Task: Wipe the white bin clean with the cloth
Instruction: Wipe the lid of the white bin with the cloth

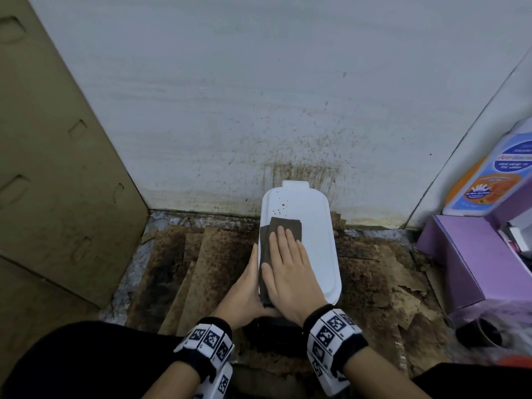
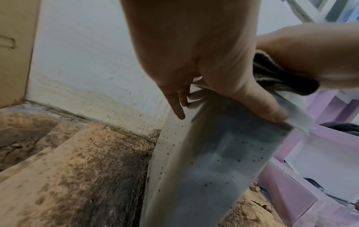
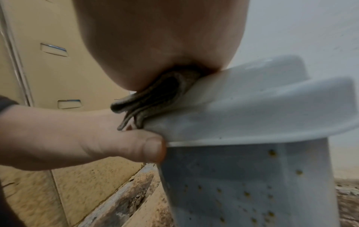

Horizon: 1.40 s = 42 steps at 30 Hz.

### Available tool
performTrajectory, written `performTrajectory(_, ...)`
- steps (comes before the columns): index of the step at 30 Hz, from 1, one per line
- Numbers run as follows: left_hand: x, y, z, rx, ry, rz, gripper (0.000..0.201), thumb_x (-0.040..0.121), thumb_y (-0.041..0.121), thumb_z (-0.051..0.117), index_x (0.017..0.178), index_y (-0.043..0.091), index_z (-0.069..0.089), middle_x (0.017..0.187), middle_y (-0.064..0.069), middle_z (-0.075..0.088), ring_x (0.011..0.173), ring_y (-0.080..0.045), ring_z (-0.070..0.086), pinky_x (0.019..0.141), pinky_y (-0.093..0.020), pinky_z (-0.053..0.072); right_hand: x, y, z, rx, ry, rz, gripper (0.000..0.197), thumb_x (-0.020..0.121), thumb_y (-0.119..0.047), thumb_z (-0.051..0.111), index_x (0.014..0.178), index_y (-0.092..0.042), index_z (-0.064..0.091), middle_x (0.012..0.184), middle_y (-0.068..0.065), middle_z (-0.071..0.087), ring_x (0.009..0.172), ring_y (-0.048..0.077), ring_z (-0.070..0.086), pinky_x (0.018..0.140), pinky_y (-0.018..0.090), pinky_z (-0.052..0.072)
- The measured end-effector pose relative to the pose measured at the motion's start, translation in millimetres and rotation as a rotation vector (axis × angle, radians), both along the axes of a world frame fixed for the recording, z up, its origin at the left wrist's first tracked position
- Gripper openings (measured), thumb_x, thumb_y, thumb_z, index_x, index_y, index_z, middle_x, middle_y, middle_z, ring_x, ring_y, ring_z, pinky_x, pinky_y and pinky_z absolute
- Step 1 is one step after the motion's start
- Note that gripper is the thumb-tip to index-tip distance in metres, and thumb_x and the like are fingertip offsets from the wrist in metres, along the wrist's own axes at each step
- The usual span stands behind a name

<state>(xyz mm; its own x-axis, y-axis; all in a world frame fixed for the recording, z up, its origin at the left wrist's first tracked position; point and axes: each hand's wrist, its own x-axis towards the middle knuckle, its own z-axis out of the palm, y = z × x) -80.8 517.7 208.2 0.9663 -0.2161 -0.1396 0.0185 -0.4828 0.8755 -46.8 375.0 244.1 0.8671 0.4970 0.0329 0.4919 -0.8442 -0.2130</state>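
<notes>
Your right hand [image 1: 288,269] lies flat, fingers straight and together, pressing the folded dark cloth [image 1: 283,228] onto the near-left part of the lid of the white bin [image 1: 316,240]. Your left hand [image 1: 244,289] steadies the bin from its left side: thumb on the lid's edge, fingers reaching round the wall. They look fairly straight, though the wrist view is too distorted to be sure.

The bin stands against the spattered wall [image 1: 259,82], on stained cardboard [image 1: 195,269] covering the floor.

You are early in the job, by my reading. The lid's near half looks white, but brown spots [image 1: 283,205] remain on the far end beyond the cloth, so the top is not finished.

The head view shows only that lid. The wrist views add what it hides: the bin's sides [image 3: 252,184] are dotted with brown specks from below the rim downward, all unwiped. The right wrist view also shows the cloth's folded edges overhanging the lid's rim, just above your left thumb [image 3: 124,145].
</notes>
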Motion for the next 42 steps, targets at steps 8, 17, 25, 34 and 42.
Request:
performTrajectory(8, -4, 8, -2, 0.0, 0.139, -0.06, 0.17, 0.06, 0.048, 0.098, 0.14, 0.039, -0.052, 0.166, 0.019, -0.021, 0.155, 0.001, -0.002, 0.12, -0.019, 0.022, 1, -14, 10, 0.135, 0.121, 0.03, 0.067, 0.108, -0.05, 0.014, 0.162, -0.015, -0.004, 0.169, 0.001, -0.014, 0.154, 0.01, -0.019, 0.126, 0.035, -0.01)
performTrajectory(17, -5, -7, 31, 0.219, -0.129, 0.199, 0.12, 0.079, 0.084, 0.05, 0.164, 0.029, -0.013, 0.169, 0.019, -0.022, 0.156, -0.003, -0.017, 0.128, -0.037, -0.001, 2, -74, -4, 0.422, 0.033, -0.339, 0.063, 0.107, -0.049, 0.024, 0.161, -0.02, 0.012, 0.169, 0.003, 0.01, 0.156, 0.016, 0.004, 0.125, 0.032, 0.003)
performTrajectory(25, 16, -74, 39, 0.689, -0.297, 0.06, 0.082, 0.098, 0.057, -0.009, 0.166, 0.013, 0.004, 0.174, -0.011, -0.009, 0.16, -0.025, -0.015, 0.127, -0.039, -0.015, 0, -76, -26, 0.619, 0.225, -0.337, 0.06, 0.108, -0.043, 0.024, 0.16, -0.028, -0.002, 0.17, -0.01, -0.002, 0.153, -0.002, -0.004, 0.124, 0.024, 0.0)
performTrajectory(34, 23, -71, 22, 0.842, -0.342, 0.085, 0.065, 0.108, 0.04, 0.02, 0.164, 0.008, 0.021, 0.17, -0.019, 0.019, 0.158, -0.035, 0.016, 0.125, -0.043, 0.002, 2, -75, -35, 0.589, 0.158, -0.338, 0.062, 0.107, -0.042, 0.022, 0.162, -0.025, 0.0, 0.17, -0.008, -0.002, 0.153, 0.0, -0.003, 0.121, 0.018, -0.003)
performTrajectory(42, 18, -63, 25, 0.775, -0.29, 0.05, 0.069, 0.101, 0.049, -0.005, 0.162, 0.019, -0.012, 0.17, -0.004, -0.021, 0.157, -0.023, -0.023, 0.128, -0.038, -0.012, 0, -74, -35, 0.644, 0.161, -0.349, 0.063, 0.106, -0.043, 0.024, 0.162, -0.023, 0.003, 0.17, -0.007, 0.0, 0.155, 0.003, -0.001, 0.123, 0.021, 0.0)
